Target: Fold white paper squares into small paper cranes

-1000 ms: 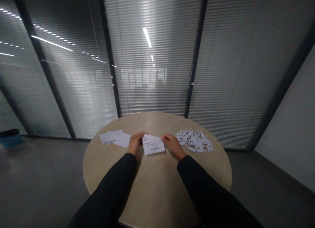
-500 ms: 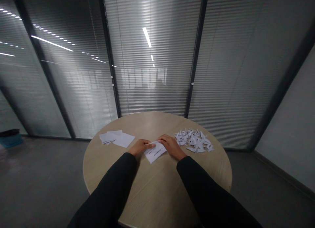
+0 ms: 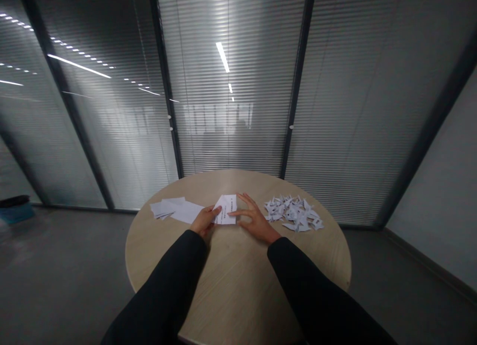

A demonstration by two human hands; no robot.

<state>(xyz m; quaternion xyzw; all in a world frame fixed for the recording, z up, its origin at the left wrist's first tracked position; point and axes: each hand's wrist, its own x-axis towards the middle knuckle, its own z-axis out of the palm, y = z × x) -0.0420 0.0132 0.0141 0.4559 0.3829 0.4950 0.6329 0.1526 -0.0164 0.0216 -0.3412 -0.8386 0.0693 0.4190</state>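
Observation:
A white sheet of paper (image 3: 228, 206) with lines of dark print is held above the round wooden table (image 3: 231, 275), its upper left corner slanting as if folded. My left hand (image 3: 205, 220) pinches its left edge, thumb on top. At the right edge, my right hand (image 3: 255, 221) has its fingers spread, a fingertip touching the printed face. To the left lie several loose white sheets (image 3: 188, 212), partly overlapping. On the right is a heap of small folded white paper pieces (image 3: 294, 211) with pointed tips.
Glass partitions with blinds (image 3: 231, 146) and dark frames rise behind the table. A blue bin with a dark liner (image 3: 17, 210) stands on the floor at far left. A pale wall (image 3: 447, 186) is on the right.
The paper has turned and moved up and slightly left, its edges now more upright. My right hand's fingers have spread from their closed grip; my left hand keeps hold.

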